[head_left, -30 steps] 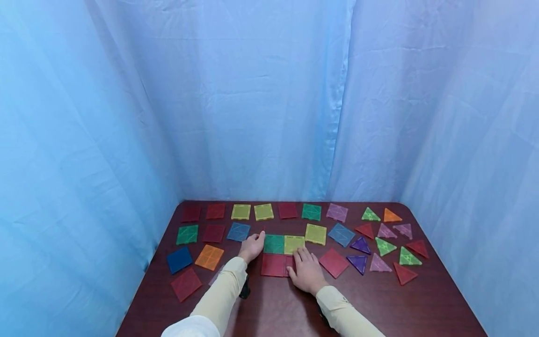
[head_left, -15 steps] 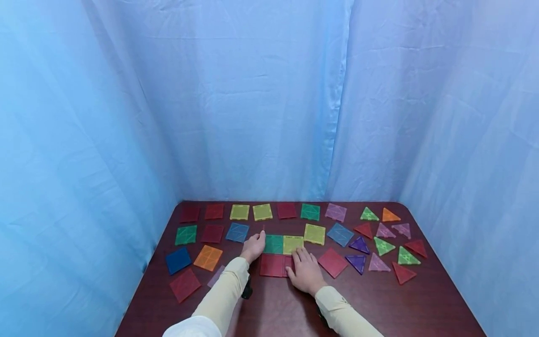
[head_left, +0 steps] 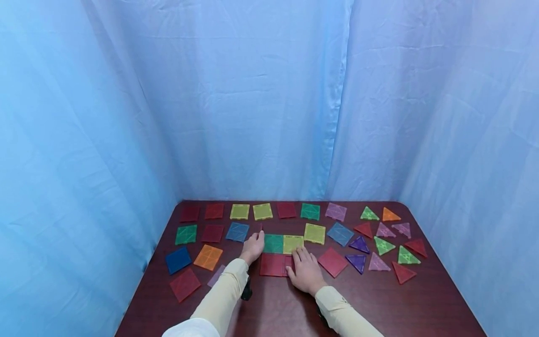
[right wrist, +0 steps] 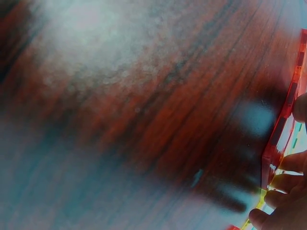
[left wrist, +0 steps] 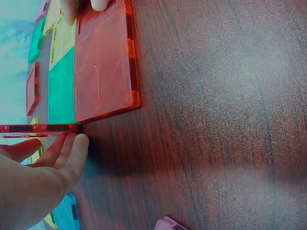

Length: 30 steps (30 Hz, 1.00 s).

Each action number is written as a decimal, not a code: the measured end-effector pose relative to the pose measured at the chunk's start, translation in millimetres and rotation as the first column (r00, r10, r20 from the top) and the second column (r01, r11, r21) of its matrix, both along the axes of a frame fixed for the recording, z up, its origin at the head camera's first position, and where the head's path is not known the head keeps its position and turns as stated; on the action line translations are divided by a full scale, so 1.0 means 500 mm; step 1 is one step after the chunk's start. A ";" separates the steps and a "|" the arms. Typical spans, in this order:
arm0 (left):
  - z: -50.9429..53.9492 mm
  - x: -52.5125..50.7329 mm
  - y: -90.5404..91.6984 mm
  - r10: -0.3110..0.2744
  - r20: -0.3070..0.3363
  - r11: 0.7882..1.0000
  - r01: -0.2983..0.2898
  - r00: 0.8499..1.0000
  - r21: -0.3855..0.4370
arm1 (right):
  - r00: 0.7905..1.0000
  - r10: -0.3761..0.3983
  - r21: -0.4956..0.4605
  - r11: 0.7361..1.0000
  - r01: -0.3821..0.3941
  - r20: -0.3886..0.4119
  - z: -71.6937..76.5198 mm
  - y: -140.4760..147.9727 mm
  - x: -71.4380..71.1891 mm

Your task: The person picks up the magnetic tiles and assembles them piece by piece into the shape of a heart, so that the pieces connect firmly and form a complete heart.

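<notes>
My left hand [head_left: 253, 247] holds a red square magnetic tile [left wrist: 41, 128] on edge, roughly upright, beside the left side of a green square tile [head_left: 273, 244]. Its thumb and fingers show on the tile's near side in the left wrist view; the far side is hidden. The green tile lies flat in a two-by-two block with a yellow tile [head_left: 293, 243], a red tile [head_left: 271, 265] and another red tile [left wrist: 98, 28], partly covered by my right hand [head_left: 307, 271]. That hand rests over the block's right side with its fingers extended, touching the yellow and red tiles.
Loose square tiles lie around the block, among them an orange one [head_left: 208, 257], a dark blue one [head_left: 178, 260] and a red one [head_left: 333, 262]. Several triangles, including a purple one [head_left: 356, 263], spread over the right side of the table [head_left: 278, 309]. Blue curtains [head_left: 261, 117] surround it.
The upright red tile has shifted or leaned slightly left with my left hand's fingertips over the last half second. My right hand stays in place on the block.
</notes>
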<state>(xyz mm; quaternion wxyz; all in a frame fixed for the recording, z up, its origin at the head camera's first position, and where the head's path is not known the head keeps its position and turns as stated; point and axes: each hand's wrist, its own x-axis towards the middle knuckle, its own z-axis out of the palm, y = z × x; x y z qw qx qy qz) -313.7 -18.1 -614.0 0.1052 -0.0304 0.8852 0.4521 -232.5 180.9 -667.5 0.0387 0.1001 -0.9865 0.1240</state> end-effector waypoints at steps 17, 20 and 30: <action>0.007 0.006 -0.003 -0.050 0.018 0.999 0.050 0.999 0.015 | 1.000 0.023 0.046 0.999 -0.022 -0.020 0.002 0.010 -0.010; 0.006 0.008 -0.005 -0.060 0.024 0.998 0.059 0.998 0.016 | 0.998 0.059 0.014 0.998 -0.059 0.013 0.023 0.023 -0.026; 0.002 0.009 -0.010 -0.067 0.054 0.997 0.065 0.996 0.036 | 0.994 -0.030 0.046 0.999 0.025 0.108 0.071 0.156 -0.149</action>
